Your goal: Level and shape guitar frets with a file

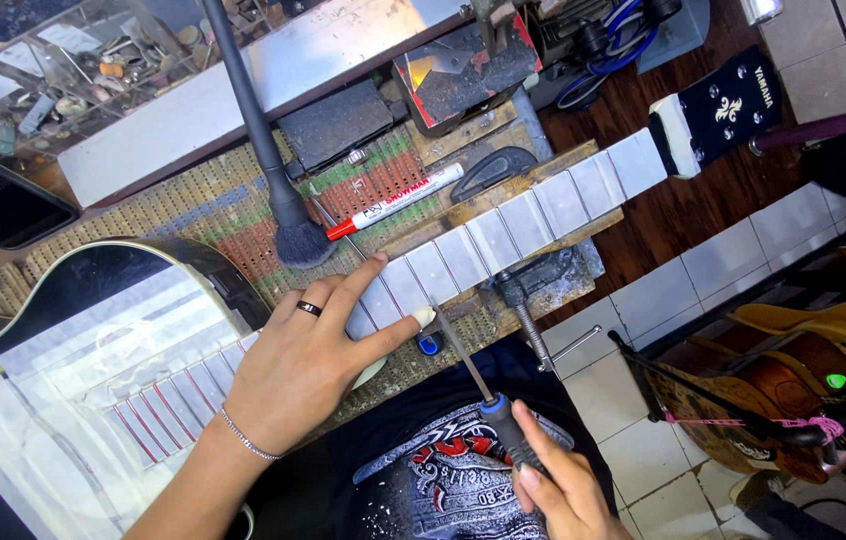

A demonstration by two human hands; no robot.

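Head view, looking down over a cluttered bench covered with a woven mat. Left hand reaches forward from lower left, wrist bent slightly, a dark ring on one finger and a thin bracelet at the wrist. Fingers are spread — index stretched out along the far edge of the masked guitar neck, thumb pressed on the near edge, palm resting over the neck where it meets the black guitar body. Grip is apart, flat and pressing, not closed round anything.

Right hand sits low in the frame near the person's lap, fingers curled together and clamped on the dark handle of a slim metal file. Its shaft runs up and to the left, the tip reaching the neck just beside the left thumb.

Neck lies diagonally across the bench, fretboard covered in pale tape strips between frets, black headstock hanging past the bench edge at upper right. A grey metal clamp sits under the neck — near the file shaft. A black soft-bristled brush and a red-and-white marker pen lie beyond the neck. Body top is masked with pale tape too.
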